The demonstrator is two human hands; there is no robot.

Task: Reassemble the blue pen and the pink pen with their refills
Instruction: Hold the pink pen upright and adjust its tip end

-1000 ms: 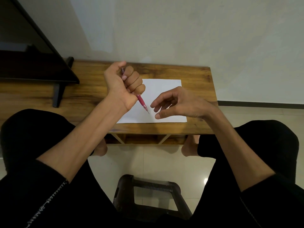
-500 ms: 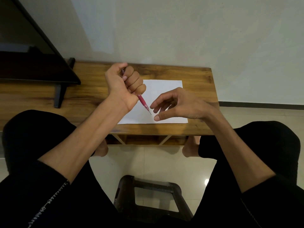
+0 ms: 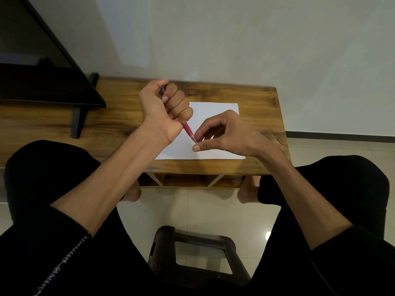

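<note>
My left hand [image 3: 164, 110] is a fist wrapped round the pink pen [image 3: 188, 130], which slants down to the right with its tip pointing at my right hand. My right hand [image 3: 224, 133] hovers over the white sheet of paper [image 3: 215, 110], and its thumb and index finger pinch the pen's front tip. The pen's upper end pokes out at the top of my left fist. No blue pen shows anywhere in the head view.
The paper lies on a low wooden table [image 3: 263, 107]. A dark screen on a black stand [image 3: 79, 116] occupies the table's left part. A dark stool [image 3: 198, 253] stands on the tiled floor between my knees.
My right hand has moved left to the pen and now pinches its tip. My left hand still holds the pen in the same pose.
</note>
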